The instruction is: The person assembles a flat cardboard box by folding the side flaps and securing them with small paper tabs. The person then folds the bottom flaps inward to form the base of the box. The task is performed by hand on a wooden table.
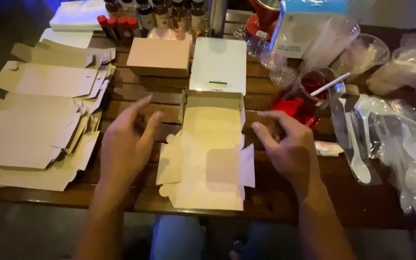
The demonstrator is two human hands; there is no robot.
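Observation:
A half-folded tan cardboard box (211, 149) lies open on the wooden table (266, 202) in front of me, its tray raised at the far end and its lid and flaps spread flat toward me. My left hand (125, 144) hovers just left of the box, fingers apart, holding nothing. My right hand (287, 147) hovers just right of it, fingers spread and empty. Neither hand touches the cardboard.
A stack of flat unfolded boxes (39, 120) fills the left side. Behind are a folded closed box (160, 57), a white scale (219, 65), small bottles (116, 24) and a glass jug of red liquid (309, 96). Bagged plastic spoons (391, 144) and cups (333, 38) lie right.

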